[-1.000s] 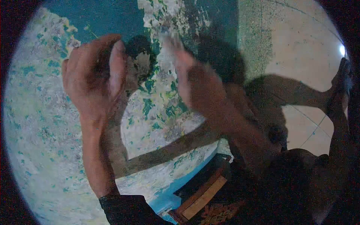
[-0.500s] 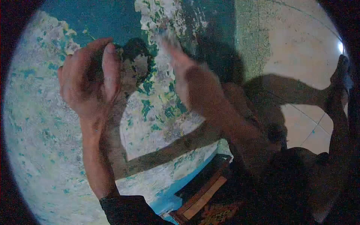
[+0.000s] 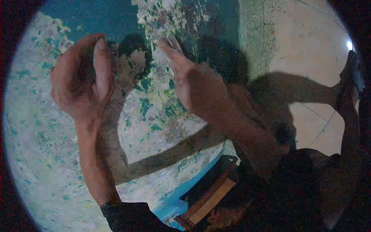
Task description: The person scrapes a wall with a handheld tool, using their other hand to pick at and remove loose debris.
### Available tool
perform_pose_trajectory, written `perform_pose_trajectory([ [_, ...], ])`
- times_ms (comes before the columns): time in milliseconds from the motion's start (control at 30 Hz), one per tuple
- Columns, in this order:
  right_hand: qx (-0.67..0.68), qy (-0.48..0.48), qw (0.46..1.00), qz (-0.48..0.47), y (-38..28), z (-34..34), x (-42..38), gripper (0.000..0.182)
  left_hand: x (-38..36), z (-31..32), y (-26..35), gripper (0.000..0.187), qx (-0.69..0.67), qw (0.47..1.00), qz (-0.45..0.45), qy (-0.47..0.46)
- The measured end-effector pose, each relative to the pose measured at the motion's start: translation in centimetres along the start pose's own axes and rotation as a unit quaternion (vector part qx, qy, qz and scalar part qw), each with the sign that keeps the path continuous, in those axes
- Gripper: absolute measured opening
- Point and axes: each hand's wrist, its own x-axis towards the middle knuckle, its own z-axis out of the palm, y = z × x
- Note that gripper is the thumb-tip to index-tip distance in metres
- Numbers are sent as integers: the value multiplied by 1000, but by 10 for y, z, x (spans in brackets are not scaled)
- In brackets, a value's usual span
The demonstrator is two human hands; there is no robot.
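Note:
A teal-painted surface (image 3: 100, 19) with large whitish, patchy areas of stripped paint (image 3: 38, 123) fills the left and middle. My right hand (image 3: 201, 83) reaches over it, fingers closed around a small flat grey scraper (image 3: 174, 43), mostly covered by the hand. The scraper's visible part is at a ragged whitish strip (image 3: 158, 19) between teal areas. My left hand (image 3: 79, 75) hovers to the left over the stripped area, fingers loosely curled and thumb raised towards the index tip. Nothing shows in it, and its shadow falls beside it.
Light floor tiles (image 3: 305, 42) lie at the right, beyond a speckled strip (image 3: 255, 38). A bare foot (image 3: 349, 71) and leg stand at the far right. A brown wooden piece (image 3: 210, 201) with a dark part is at the lower middle, beside a bright blue edge (image 3: 193, 189).
Both hands sit slightly further left and up in view, as does the scene. The right hand, blurred before, shows more sharply, with the grey scraper visible at its fingertips.

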Motion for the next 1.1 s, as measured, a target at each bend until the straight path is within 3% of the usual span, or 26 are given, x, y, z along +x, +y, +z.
perform_pose_trajectory([
  [167,97,43,992,-74,18,18,-2,68,7,-1,-2,10,6,999,44,5],
  [267,99,83,986,-104,16,21,-4,65,3,5,4,11,-50,998,-43,20],
  [333,115,72,985,-105,13,13,6,65,8,0,-1,12,-1,1000,9,0],
  [367,126,62,985,-99,11,11,6,65,8,-3,-2,12,24,999,32,-17],
  [467,157,30,985,-68,6,14,-7,65,5,-1,1,13,0,1000,-12,-11],
  [567,157,8,986,-50,0,17,-12,65,7,-2,0,12,43,998,40,-2],
  [667,175,9,983,-52,-2,17,-9,64,4,2,9,11,-29,999,-37,15],
  [767,179,-34,983,-22,-19,11,-22,62,10,3,-1,10,-48,998,32,13],
  [867,223,-12,974,-34,-8,11,-3,61,6,-4,9,11,44,999,14,-18],
  [967,224,-75,972,14,-15,15,-22,62,9,-5,-2,13,47,997,66,-14],
  [1067,258,-94,960,50,-20,-1,0,65,0,1,9,14,-62,995,-80,0],
  [1100,240,-47,970,7,-19,14,-9,67,3,2,8,14,-38,998,-44,-5],
])
